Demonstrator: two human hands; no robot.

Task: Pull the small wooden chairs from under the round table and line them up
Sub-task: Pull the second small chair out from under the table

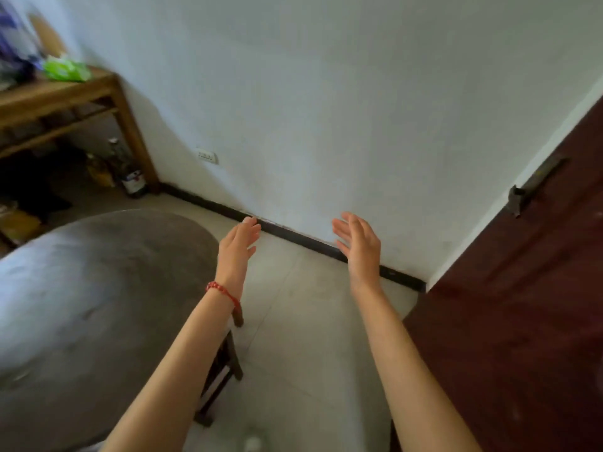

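Observation:
The round table (98, 288) with a grey top fills the lower left. One small dark wooden chair (222, 370) is tucked under its right edge; only its legs and part of the frame show below my left forearm. My left hand (239, 246) is held out in the air beyond the table's edge, fingers apart, holding nothing, with a red string bracelet on the wrist. My right hand (359, 246) is raised beside it, open and empty, over the tiled floor near the wall.
A white wall with a black skirting board (310, 241) runs across ahead. A dark red door (522, 305) stands at the right. A wooden side table (107, 93) with a green pack and bottles beneath it is at the upper left. Pale floor tiles (310, 337) lie between table and door.

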